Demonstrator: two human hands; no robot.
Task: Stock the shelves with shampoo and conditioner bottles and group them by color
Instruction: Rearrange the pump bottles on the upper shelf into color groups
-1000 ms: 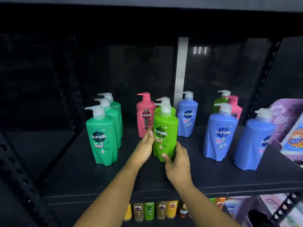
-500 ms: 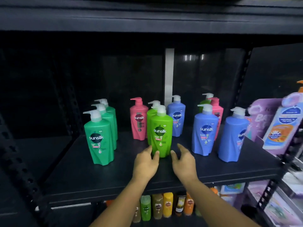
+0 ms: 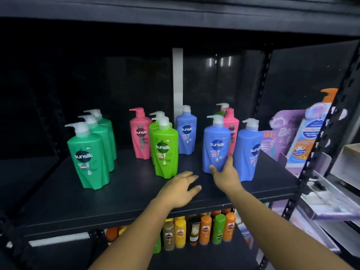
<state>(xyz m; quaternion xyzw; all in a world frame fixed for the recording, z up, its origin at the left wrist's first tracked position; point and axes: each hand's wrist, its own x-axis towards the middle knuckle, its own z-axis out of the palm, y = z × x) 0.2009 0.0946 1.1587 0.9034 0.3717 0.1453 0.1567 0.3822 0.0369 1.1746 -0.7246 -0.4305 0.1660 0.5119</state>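
Pump bottles stand on the black shelf (image 3: 120,199). Three teal green bottles (image 3: 88,154) line up at the left. A pink bottle (image 3: 139,135) stands behind two lime green bottles (image 3: 165,151) in the middle. A blue bottle (image 3: 186,133) is behind them. My right hand (image 3: 226,176) grips the base of a front blue bottle (image 3: 216,145), thumb on its left side and fingers on its right. Another blue bottle (image 3: 246,152) stands to its right, with a pink one (image 3: 231,123) and a lime one behind. My left hand (image 3: 180,187) hovers flat over the shelf, holding nothing.
Purple and orange product packs (image 3: 292,137) crowd the neighbouring rack at the right. Small orange, yellow and green bottles (image 3: 202,228) fill the shelf below. A perforated black upright (image 3: 319,145) borders the shelf on the right. Bare shelf surface lies at the front left.
Both hands let go of the front lime green bottle. My right hand moved right and took hold of the front blue bottle. My left hand drew back over the shelf.
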